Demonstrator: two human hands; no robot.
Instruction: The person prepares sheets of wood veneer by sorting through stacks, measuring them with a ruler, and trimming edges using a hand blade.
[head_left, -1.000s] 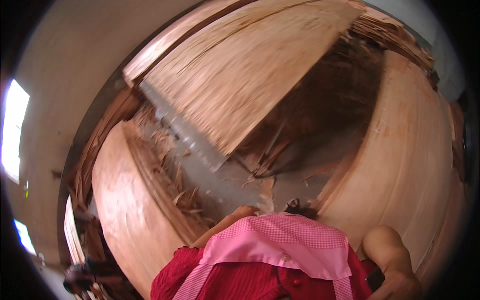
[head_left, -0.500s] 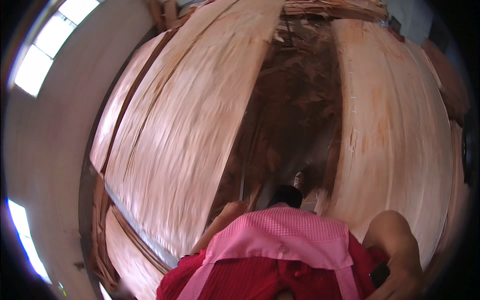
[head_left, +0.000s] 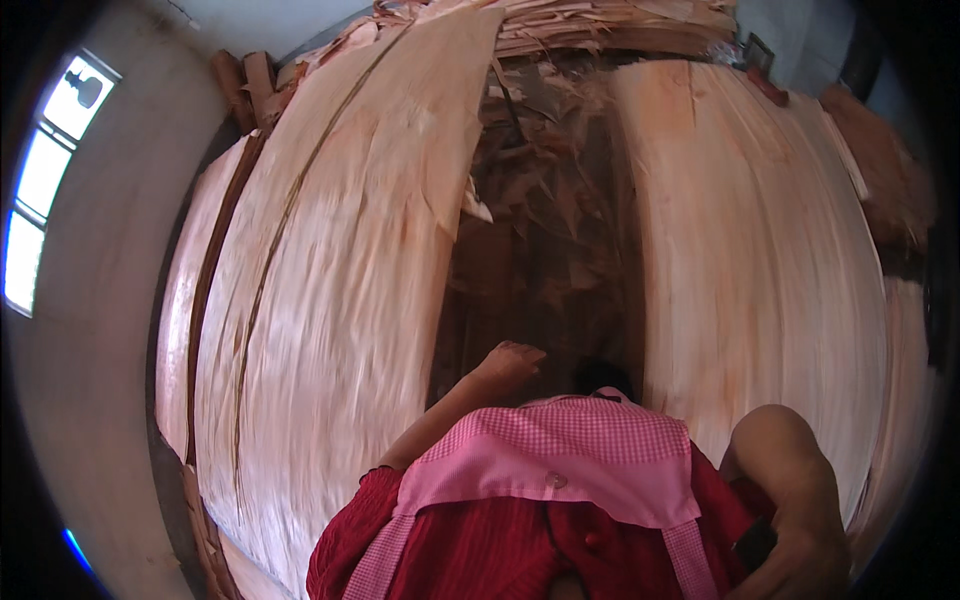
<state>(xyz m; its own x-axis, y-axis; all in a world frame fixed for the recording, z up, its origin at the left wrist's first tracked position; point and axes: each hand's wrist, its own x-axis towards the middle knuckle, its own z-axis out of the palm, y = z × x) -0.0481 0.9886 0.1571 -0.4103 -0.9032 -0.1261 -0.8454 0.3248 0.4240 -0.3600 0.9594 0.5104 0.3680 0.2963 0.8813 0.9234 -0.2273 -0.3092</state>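
My left hand (head_left: 515, 362) hangs in front of me over the dark aisle between two stacks of wood veneer. Its fingers are curled in, and nothing shows in them. The nearest thing to it is the left veneer stack (head_left: 335, 290), topped with pale, pinkish, wavy sheets and a long dark split. My right arm is bent at my side, with my right hand (head_left: 800, 568) low at the picture's lower edge. Its fingers are curled by a small black object (head_left: 755, 543), partly hidden, whose kind I cannot make out. The right veneer stack (head_left: 760, 260) lies beyond that arm.
Torn veneer scraps (head_left: 555, 190) litter the aisle floor. More layered sheets (head_left: 620, 28) lie across the far end. A grey wall (head_left: 110, 330) with a bright window (head_left: 45, 190) runs along the left. Brown pieces (head_left: 880, 165) rest at the far right.
My left hand has swung forward and up, into fuller view over the aisle. The view has shifted, and more of the far end shows. My right arm stays bent at my side.
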